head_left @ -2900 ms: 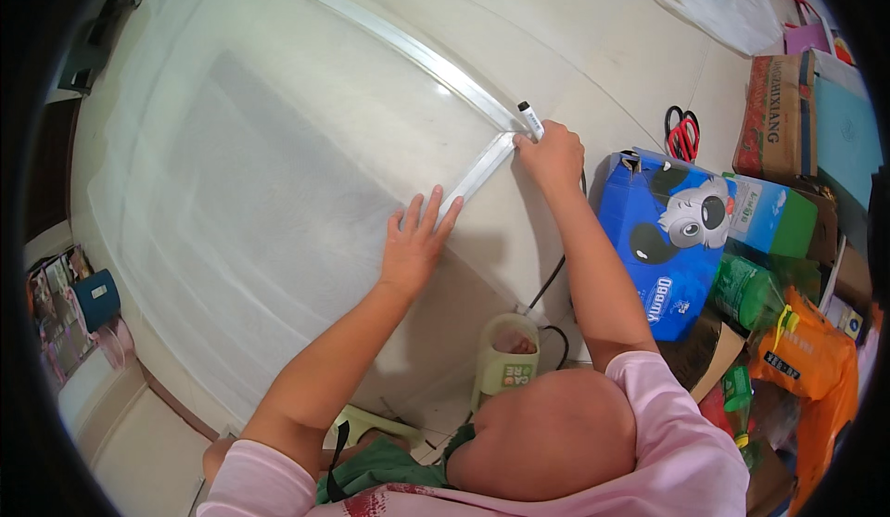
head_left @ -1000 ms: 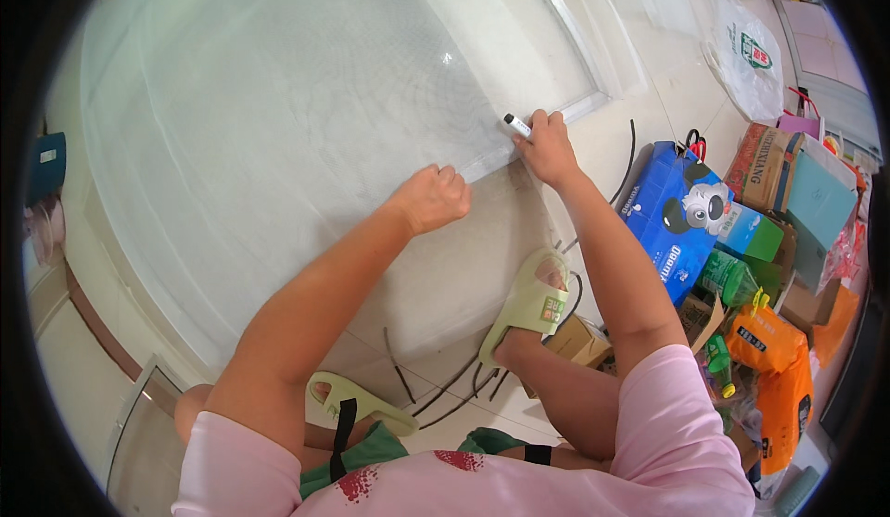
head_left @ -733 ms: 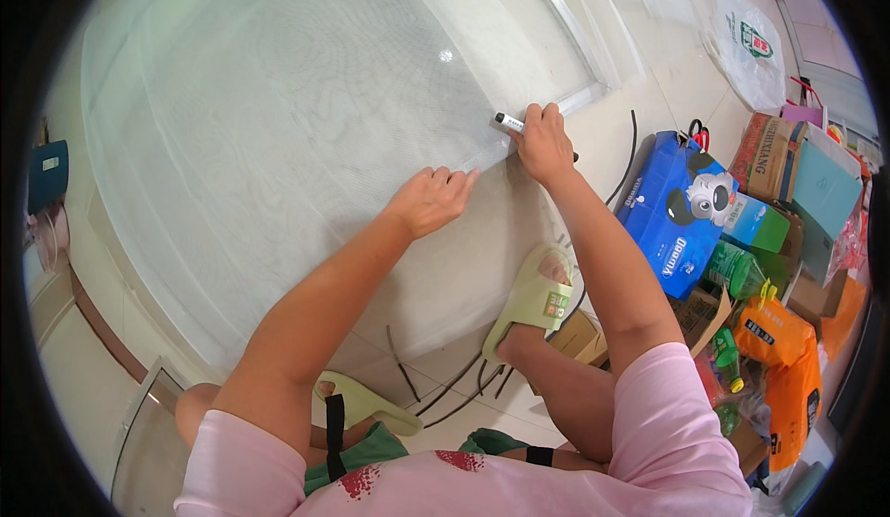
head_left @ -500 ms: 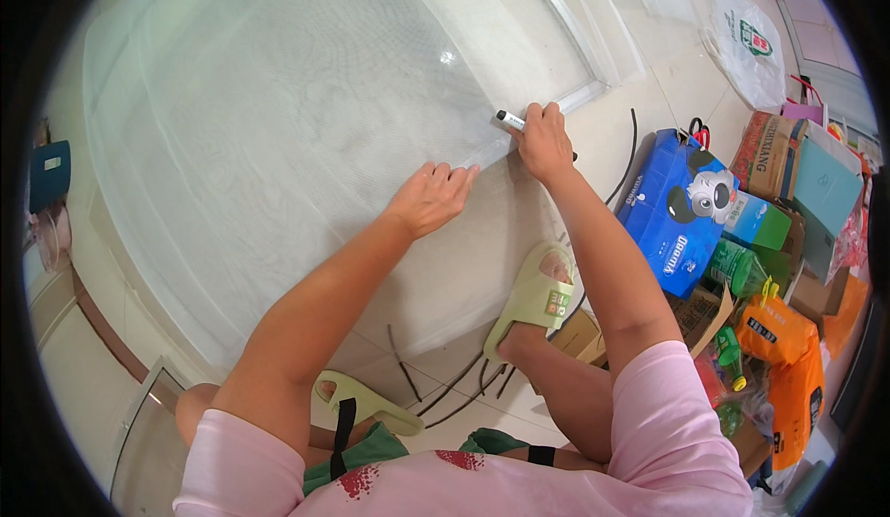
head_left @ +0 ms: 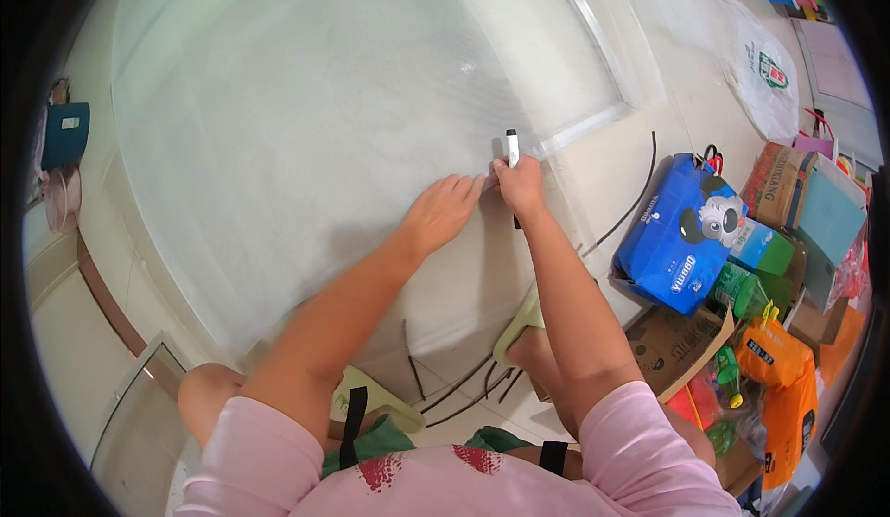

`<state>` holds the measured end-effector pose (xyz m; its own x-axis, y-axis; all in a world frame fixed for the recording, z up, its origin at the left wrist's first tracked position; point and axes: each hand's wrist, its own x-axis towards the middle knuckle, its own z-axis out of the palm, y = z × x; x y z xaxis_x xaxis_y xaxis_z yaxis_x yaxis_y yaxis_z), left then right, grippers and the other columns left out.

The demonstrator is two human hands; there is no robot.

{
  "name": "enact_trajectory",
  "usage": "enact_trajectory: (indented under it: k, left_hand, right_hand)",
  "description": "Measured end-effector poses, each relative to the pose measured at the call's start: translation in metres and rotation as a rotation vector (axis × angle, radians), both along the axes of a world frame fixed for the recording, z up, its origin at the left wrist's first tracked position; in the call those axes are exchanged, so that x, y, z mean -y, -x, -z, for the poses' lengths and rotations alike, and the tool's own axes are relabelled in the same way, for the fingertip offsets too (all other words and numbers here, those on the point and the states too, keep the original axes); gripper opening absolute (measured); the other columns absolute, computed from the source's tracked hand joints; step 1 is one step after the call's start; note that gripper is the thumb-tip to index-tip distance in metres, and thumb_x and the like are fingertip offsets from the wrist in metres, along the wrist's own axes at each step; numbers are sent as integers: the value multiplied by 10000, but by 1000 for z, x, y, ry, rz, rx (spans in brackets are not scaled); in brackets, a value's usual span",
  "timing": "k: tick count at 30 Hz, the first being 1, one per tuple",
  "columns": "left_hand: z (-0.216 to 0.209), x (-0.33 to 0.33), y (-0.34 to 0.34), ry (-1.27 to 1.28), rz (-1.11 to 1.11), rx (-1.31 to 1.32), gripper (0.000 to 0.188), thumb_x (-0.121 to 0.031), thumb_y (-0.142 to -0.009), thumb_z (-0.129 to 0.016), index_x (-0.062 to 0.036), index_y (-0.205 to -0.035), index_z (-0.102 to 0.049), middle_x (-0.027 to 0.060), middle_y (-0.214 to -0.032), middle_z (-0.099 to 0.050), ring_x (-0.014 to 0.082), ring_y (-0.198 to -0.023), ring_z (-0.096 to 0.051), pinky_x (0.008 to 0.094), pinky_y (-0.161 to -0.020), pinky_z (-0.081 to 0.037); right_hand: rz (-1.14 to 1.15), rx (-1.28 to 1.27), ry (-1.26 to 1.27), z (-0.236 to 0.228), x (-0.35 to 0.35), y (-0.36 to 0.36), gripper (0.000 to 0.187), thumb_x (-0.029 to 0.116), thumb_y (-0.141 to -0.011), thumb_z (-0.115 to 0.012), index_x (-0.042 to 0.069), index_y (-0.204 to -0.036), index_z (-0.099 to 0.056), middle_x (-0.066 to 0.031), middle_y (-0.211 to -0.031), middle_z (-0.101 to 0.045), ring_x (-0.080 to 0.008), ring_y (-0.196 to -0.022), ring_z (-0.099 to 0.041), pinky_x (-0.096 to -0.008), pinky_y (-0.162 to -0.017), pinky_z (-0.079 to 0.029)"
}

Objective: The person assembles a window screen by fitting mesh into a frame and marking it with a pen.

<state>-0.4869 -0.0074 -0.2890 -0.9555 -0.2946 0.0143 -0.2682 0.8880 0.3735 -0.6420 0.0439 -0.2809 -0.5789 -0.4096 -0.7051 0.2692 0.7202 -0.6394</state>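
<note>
A wide sheet of fine white mesh [head_left: 306,118] spreads across the floor in front of me. My left hand [head_left: 440,209] is closed on its near edge, fingers pinching the mesh. Just to the right, almost touching it, my right hand [head_left: 519,186] is closed around a white marker [head_left: 512,149]. The marker stands nearly upright, its black end up, and its lower tip shows beneath my hand. The right thumb and fingertips meet the mesh edge; whether they grip it too, I cannot tell. A pale metal frame [head_left: 586,127] lies under the mesh, its corner beyond my right hand.
Thin black strips [head_left: 459,387] lie on the tiles between my green slippers [head_left: 375,401]. At the right are a blue package [head_left: 681,239], a cardboard box [head_left: 672,345], an orange bag [head_left: 779,355] and plastic bottles. A white plastic bag [head_left: 765,76] rests farther back.
My right hand has moved left and nearer to me, closing the gap to my left hand. The marker has turned from slanted to nearly upright. The view has shifted slightly.
</note>
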Motion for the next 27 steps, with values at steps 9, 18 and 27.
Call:
enact_trajectory:
  k: [9,18,27]
  left_hand:
    - [-11,14,-84,-149,-150,-122,391,-26,-749,-590,-131,-1124,-627,33,-874,-514,209,-769,-508,322,-682,-412]
    - [-13,7,-88,-481,-386,-36,449,-19,-713,-666,-202,-1122,-632,36,-878,-492,233,-810,-528,351,-723,-452]
    - [-3,6,-98,-590,-437,-134,557,-17,-627,-750,-178,-1140,-604,47,-921,-512,234,-828,-526,347,-715,-465]
  right_hand:
    - [-464,-466,-109,13,-6,-24,273,84,-773,-660,-11,-980,-508,-226,-944,-571,-389,-897,-538,-459,-779,-428]
    - [-641,-814,-128,2,-7,-44,284,76,-773,-643,6,-1007,-498,-214,-999,-490,-389,-929,-484,-447,-799,-414]
    - [-510,-197,25,-10,16,-102,158,105,-793,-632,-26,-865,-583,-200,-737,-620,-345,-675,-623,-376,-646,-497]
